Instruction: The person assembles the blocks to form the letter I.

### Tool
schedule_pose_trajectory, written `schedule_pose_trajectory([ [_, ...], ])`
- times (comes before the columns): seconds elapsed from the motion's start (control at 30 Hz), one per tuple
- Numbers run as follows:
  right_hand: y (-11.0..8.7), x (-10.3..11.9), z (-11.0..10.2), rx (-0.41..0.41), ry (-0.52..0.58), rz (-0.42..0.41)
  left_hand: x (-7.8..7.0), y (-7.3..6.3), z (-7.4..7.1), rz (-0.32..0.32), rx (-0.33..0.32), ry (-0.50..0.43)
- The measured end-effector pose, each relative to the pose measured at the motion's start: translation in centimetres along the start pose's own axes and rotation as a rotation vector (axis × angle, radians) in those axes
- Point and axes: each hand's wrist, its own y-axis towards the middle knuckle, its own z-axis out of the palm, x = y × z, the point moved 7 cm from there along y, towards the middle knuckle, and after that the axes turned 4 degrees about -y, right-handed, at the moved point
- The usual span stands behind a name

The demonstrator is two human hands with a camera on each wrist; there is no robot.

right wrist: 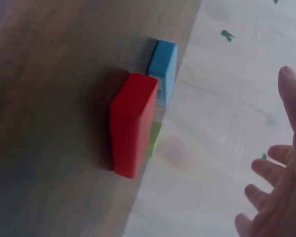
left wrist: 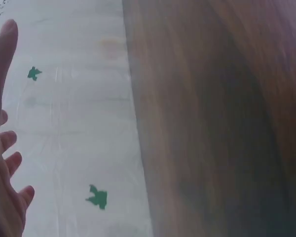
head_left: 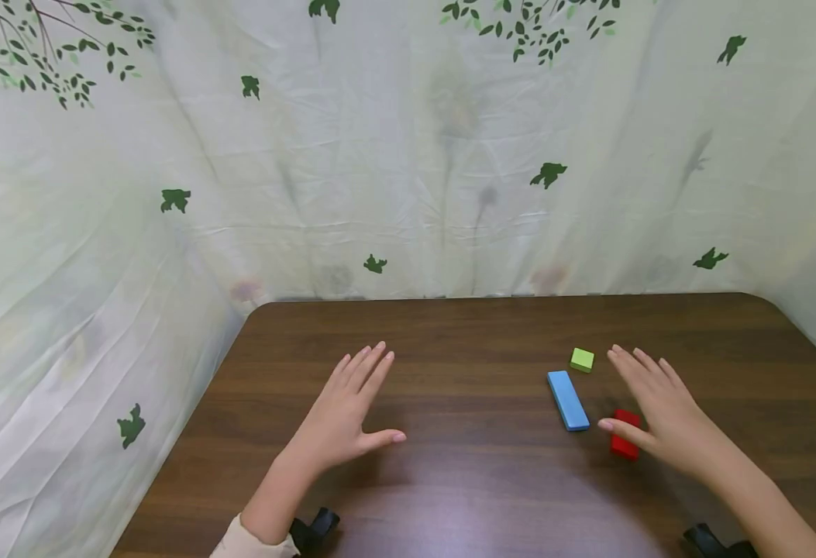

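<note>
we see left hand (head_left: 340,422) over surface (head_left: 456,372), fingers straight, thumb apart | right hand (head_left: 667,418) likewise — partly covering red block (right wrist: 132,126) in head view | blue block (head_left: 568,401), green block (head_left: 582,359) — on surface, left of red

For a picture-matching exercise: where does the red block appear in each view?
Head: red block lower right, partly hidden by the right hand.
Left wrist: not in it.
Right wrist: just left of centre.
Shared landmark: brown table meeting pale backdrop.

Three blocks (head_left: 568,401) on the table (head_left: 449,465), right of centre, cloth (head_left: 394,155) behind.
</note>
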Motion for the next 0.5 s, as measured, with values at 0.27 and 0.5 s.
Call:
schedule_pose_trajectory([
  [0.27, -1.5, -0.7, 0.1, -0.013, 0.099, 0.059, -1.8, 1.2, 0.8, 0.079, -0.115, -0.090],
  [0.5, -2.6, -1.2, 0.7, 0.017, 0.178, 0.157, -2.9, 1.8, 2.2, 0.095, -0.170, -0.146],
])
